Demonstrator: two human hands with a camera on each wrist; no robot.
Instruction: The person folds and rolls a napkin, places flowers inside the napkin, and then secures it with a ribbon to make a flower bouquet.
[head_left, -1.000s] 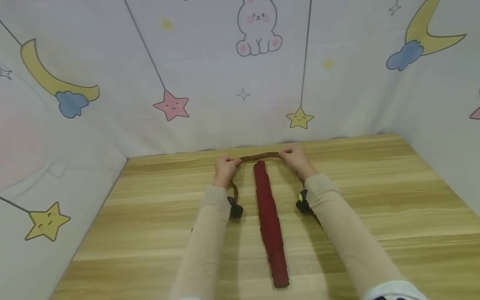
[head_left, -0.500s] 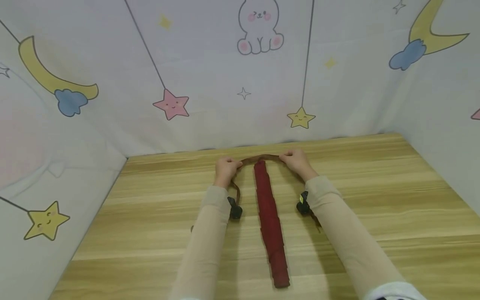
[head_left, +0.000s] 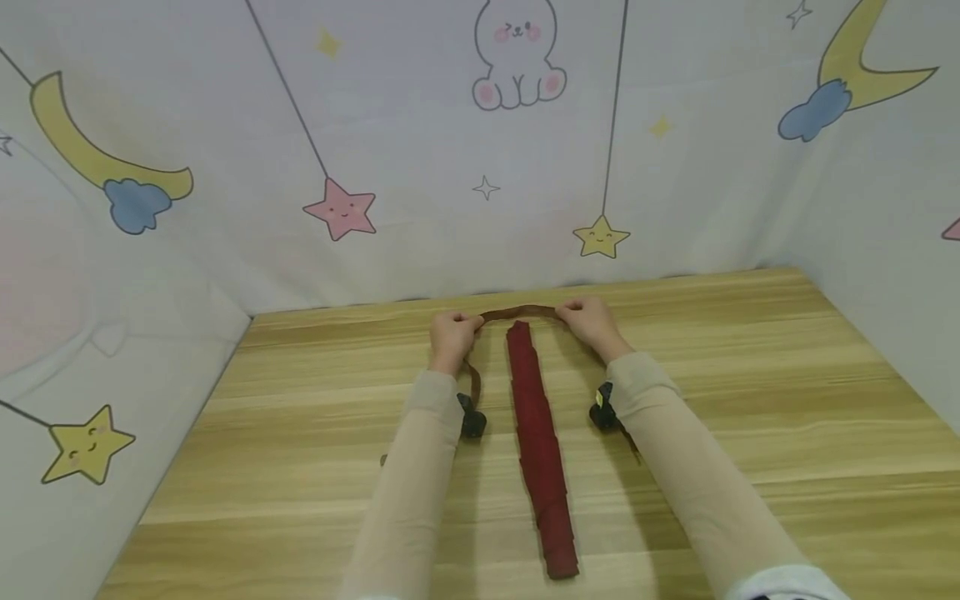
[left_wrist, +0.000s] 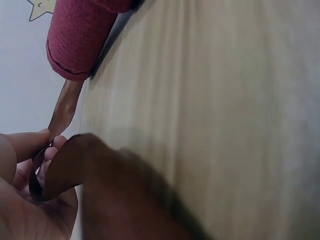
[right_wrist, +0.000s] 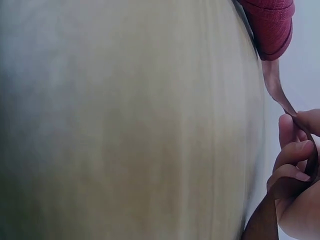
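Observation:
A dark red cloth, rolled into a long narrow bundle [head_left: 542,450], lies lengthwise on the table between the two forearms. Just past its far end, a brown ribbon [head_left: 521,312] spans from hand to hand in a shallow arc. The left hand [head_left: 452,337] pinches it between thumb and fingers left of the roll; the right hand [head_left: 592,323] does likewise on the right. Loose ribbon [left_wrist: 115,185] loops out of the left hand in the left wrist view. In the right wrist view, another length of ribbon [right_wrist: 262,217] trails below the right hand's curled fingers. Sleeves hide parts of both tails.
The wood-grain table [head_left: 300,417] runs back to a white cloth backdrop [head_left: 420,133] printed with stars, moons and a bear. Small black wrist cameras sit inside the left sleeve [head_left: 431,467] and right sleeve [head_left: 697,467]. A ribbon end [head_left: 384,459] shows left of the left sleeve.
The ribbon between the hands dipped slightly half a second ago and now arches a little higher again. Both hands have shifted only slightly; the red roll stays in place.

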